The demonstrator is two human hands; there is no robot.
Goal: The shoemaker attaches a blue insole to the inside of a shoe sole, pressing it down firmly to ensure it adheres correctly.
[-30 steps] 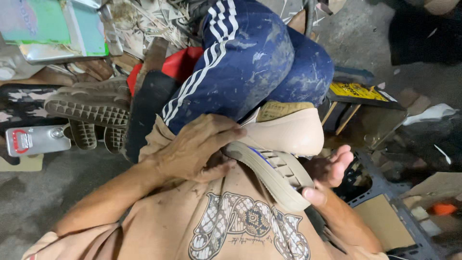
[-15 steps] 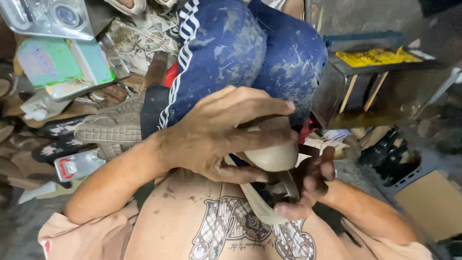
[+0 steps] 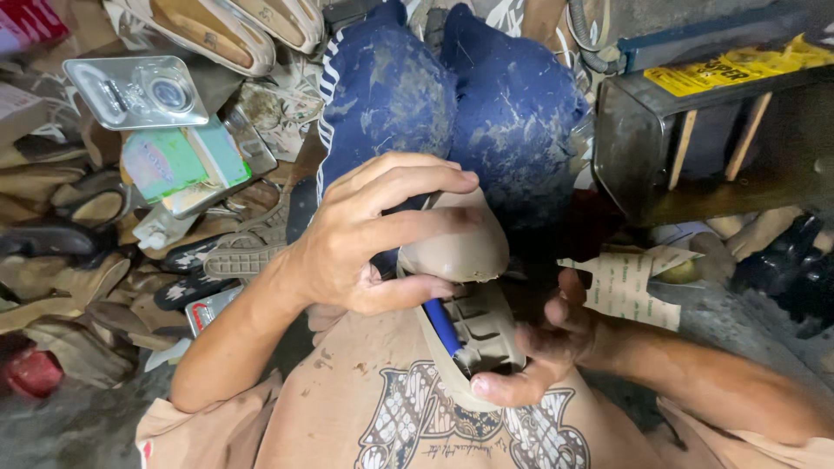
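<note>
My left hand (image 3: 369, 234) wraps over the top of a beige shoe (image 3: 460, 247), fingers curled around its toe part. Below it my right hand (image 3: 539, 347) holds the shoe's ribbed sole end (image 3: 482, 334) with thumb and fingers. A blue pen-like tool (image 3: 443, 326) lies between the hands against the sole; which hand holds it I cannot tell. The shoe rests against my knees in dusty blue trousers (image 3: 452, 95), above my tan printed shirt (image 3: 391, 417).
Loose soles and shoe parts (image 3: 234, 256) are piled at the left, with a metal tin (image 3: 139, 91) and a green box (image 3: 182, 161). A dark metal stand (image 3: 686, 130) with a yellow label is at the right. White paper sheets (image 3: 630, 282) lie below it.
My left hand has moved from the shoe's side to over its top. The shoe has turned so its ribbed sole faces me, and a blue tool now shows. The view shifted left.
</note>
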